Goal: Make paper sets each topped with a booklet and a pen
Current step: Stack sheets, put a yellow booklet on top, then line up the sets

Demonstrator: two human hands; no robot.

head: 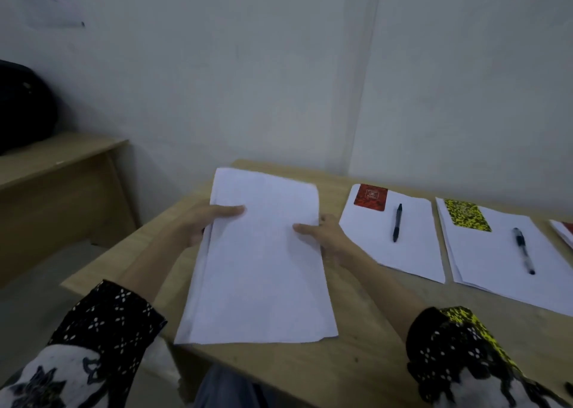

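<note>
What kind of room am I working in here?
Probably a plain office or classroom: a wooden desk against a bare wall, a second desk to the left, paper sets laid out.

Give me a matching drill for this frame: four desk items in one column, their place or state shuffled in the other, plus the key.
Items
1. red booklet
2. yellow booklet
3. paper stack
4. black bag

Place or state
A. held at its sides by the left hand and right hand
B. on the side desk at far left
C. top corner of the finished set nearest the hands
D. top corner of the second set, further right

Pairs: 1-C, 2-D, 3-A, 4-B
</note>
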